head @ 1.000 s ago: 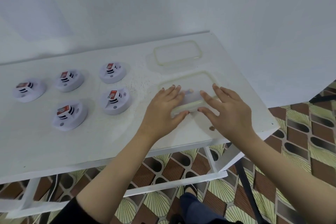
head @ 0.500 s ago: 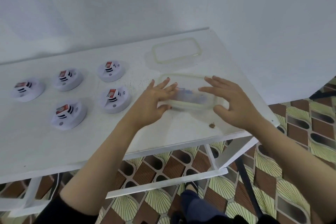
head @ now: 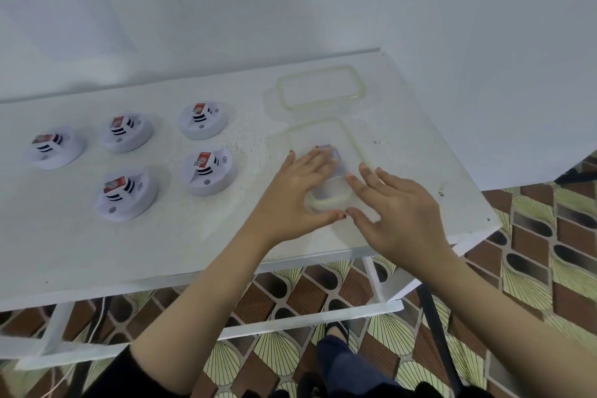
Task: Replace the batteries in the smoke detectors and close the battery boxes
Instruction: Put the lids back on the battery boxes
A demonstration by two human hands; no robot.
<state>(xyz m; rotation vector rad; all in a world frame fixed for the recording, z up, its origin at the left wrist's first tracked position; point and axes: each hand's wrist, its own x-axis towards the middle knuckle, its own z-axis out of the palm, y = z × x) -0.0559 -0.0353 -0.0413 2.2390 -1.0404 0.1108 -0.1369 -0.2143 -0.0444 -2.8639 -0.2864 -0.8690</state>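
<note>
Your left hand [head: 297,191] lies on the clear battery box [head: 323,136] at your 1 o'clock, fingers fairly straight across its lid, thumb at the near edge. Your right hand [head: 397,213] rests at the box's 4 o'clock corner, fingers spread and straight, gripping nothing. Something bluish shows through the lid (too blurred to name). A second clear container [head: 319,87] sits just beyond, at 12 o'clock. Five smoke detectors [head: 210,171] stand on the white table [head: 161,236] at 9 o'clock of your hands, each topped with a red-labelled block.
</note>
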